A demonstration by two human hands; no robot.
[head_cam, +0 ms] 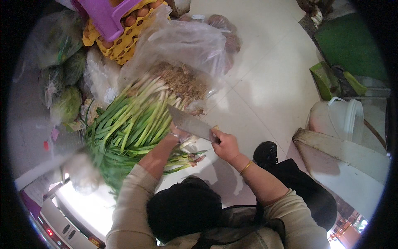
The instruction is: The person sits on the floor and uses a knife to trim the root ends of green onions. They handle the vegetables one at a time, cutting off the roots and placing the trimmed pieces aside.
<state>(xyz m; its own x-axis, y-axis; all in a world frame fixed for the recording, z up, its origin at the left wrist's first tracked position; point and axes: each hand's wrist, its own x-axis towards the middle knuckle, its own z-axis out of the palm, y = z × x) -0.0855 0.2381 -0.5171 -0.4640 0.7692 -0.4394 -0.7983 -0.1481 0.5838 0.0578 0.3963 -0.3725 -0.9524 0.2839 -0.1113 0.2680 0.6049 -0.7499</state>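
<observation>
My right hand [225, 144] grips the handle of a wide-bladed cleaver [192, 124]. The blade points up and left, over the root ends of several stalks. Behind the blade is my left hand [179, 132], its fingers mostly hidden, among the pale stems; whether it grips any cannot be made out. A large heap of leafy green stalks [130, 124], scallions or green garlic, spreads on the floor to the left. Tangled brown roots [185, 79] lie at its far end, partly under a clear plastic bag [186, 40]. A few separate stalks [186, 160] lie nearer me.
Beyond the heap are yellow egg trays [121, 49] under a purple plastic crate [108, 18]. Bagged vegetables [67, 102] line the left side. At right stand a white lidded bucket [339, 119] and a white ledge [342, 149]. My black shoe [266, 154] rests on the tiled floor [261, 93].
</observation>
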